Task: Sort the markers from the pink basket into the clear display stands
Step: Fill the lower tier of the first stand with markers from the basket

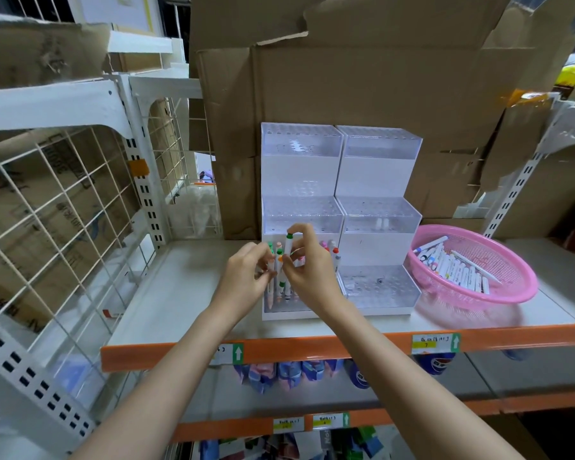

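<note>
I see right hand (307, 265) pinching green marker (289, 250), left hand (246, 277) gripping second marker (271, 266); few slotted in stand (301, 210) beneath, basket (525, 282) rightward mostly full.

Glossy clear plastic on the 2 display stands (375, 214), shiny pink plastic mesh for the basket (518, 270), matt rough-torn cardboard (379, 78), smooth painted metal shelf (186, 287).

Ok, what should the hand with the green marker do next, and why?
Probably ease it straight down into the bottom tier of the left stand: the right hand pinches the green-capped marker upright there, its cap higher than those of the neighbouring markers.
</note>
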The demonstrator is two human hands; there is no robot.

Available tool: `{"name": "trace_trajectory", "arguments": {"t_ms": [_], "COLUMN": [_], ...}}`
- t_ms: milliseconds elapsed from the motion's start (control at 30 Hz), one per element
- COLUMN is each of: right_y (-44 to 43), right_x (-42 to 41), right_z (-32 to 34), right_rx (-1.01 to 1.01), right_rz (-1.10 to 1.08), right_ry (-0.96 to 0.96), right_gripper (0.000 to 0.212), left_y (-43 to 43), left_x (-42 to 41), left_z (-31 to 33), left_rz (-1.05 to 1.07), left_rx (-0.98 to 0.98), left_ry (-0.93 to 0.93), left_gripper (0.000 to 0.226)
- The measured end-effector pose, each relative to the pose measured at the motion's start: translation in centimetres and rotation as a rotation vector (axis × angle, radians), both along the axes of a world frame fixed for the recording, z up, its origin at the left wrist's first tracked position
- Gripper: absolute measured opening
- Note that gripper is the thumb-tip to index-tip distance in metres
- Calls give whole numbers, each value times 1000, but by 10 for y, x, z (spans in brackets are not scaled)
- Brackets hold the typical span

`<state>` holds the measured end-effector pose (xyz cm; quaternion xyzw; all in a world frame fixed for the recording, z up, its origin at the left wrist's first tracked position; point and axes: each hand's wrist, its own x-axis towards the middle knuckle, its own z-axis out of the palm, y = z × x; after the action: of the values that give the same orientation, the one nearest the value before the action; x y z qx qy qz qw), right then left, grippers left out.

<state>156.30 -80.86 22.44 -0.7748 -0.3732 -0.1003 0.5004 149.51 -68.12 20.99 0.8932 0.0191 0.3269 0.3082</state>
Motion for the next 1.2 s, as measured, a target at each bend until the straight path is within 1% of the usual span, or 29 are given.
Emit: {"name": "trace_trajectory", "arguments": {"t_ms": [133,233,433,567,667,733,800,933,1200], "right_y": [0,-1,-2,-3,-4,-4,-5,-4,-3], "right_x": [0,0,0,-3,-2,-1,-1,0,1], "right_z": [0,1,1,1,-2,-3,-5,-9,-7], "right_rx": [12,15,14,11,0,-16,-26,-44,-99], "right_rz": [5,5,-6,5,6,6,14,12,23], "right_ry": [0,-4,-11,0,-14,-28,-51,-66,-111], "right_gripper": [36,35,35,35,32,30,27,25,22], "left_y": [1,1,1,1,3,5,8,13,13], "left_x": [0,-2,-4,-6,-10,-12,-13,-14,-16], "left_z": [1,-2,-1,2,3,3,2,0,2], "left_rz": [5,-7,37,26,28,25,12,22,34], "left_rx": [83,150,254,325,337,348,383,437,478], "left_ry": [41,57,16,37,49,55,70,87,73], "left_gripper": [20,21,27,27,28,41,46,41,40]}}
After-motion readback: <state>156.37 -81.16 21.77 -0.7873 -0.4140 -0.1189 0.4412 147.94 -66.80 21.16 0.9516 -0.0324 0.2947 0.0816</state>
